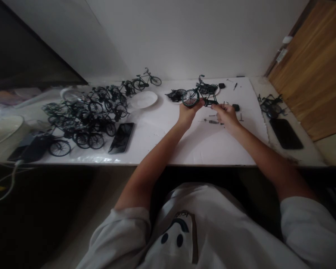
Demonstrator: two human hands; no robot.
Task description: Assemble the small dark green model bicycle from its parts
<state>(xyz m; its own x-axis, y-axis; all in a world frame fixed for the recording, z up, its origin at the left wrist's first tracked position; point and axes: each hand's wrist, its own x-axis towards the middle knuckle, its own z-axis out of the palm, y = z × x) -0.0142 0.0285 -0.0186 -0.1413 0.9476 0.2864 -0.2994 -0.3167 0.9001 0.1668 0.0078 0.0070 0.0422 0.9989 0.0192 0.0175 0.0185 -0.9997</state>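
Observation:
A dark green model bicycle [190,98] is held up above the white board, front wheel to the left and handlebar upward. My left hand [188,114] grips it low, behind the front wheel. At the rear end of the frame, where no back wheel shows, my right hand [226,115] has its fingers closed on the bicycle. Whether a small part is also between those fingers cannot be made out. Below the hands lies a small screwdriver [213,121] among thin metal pieces. Just behind the bicycle, dark parts [208,89] rest on a plate.
Many small model bicycles [89,116] crowd the left side, near a white plate [144,100] and a phone [121,138]. Another dark parts heap [176,95] sits left of the held bicycle. At right are a black phone-like slab [286,133] and dark parts [272,105].

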